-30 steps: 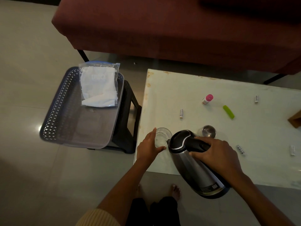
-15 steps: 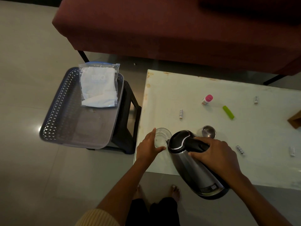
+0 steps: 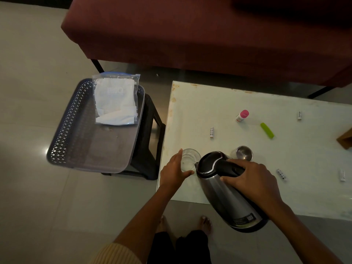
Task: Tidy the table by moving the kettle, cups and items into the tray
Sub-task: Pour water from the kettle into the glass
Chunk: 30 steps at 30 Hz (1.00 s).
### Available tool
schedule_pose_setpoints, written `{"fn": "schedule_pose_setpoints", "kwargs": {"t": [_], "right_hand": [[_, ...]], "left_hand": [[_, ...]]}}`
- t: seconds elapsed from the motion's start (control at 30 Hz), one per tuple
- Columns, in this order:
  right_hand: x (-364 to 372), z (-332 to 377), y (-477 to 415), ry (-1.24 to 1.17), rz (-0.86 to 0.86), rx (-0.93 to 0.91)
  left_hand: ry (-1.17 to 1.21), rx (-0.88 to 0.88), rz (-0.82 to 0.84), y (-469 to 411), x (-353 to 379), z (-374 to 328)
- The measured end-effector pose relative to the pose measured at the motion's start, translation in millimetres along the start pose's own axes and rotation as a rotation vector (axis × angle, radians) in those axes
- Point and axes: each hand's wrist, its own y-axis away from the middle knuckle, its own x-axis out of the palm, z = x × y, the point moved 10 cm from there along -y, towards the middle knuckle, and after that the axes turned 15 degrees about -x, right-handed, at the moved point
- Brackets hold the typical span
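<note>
My right hand (image 3: 251, 180) grips the tilted kettle (image 3: 226, 197) by its black handle at the table's (image 3: 247, 103) near edge. My left hand (image 3: 174, 171) curls round a glass (image 3: 190, 159) beside the spout.

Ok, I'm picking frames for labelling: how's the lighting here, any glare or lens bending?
Head view: dim overall, the sofa nearly black at top right; a glare spot on the floor left of the tray; wide-angle lens skews the edges of the table; kettle and glass look sharp.

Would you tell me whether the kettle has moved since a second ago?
No. The kettle, gripped by the right hand, keeps its place against the steel cup and the table's near edge; the left hand holds the glass.
</note>
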Motion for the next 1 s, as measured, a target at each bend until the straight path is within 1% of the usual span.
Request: {"fn": "schedule_pose_setpoints", "kwargs": {"t": [1.0], "right_hand": [[0.8, -1.9, -2.7, -0.013, 0.006, 0.008]], "left_hand": [[0.015, 0.009, -0.003, -4.8, 6.3, 3.3]]}}
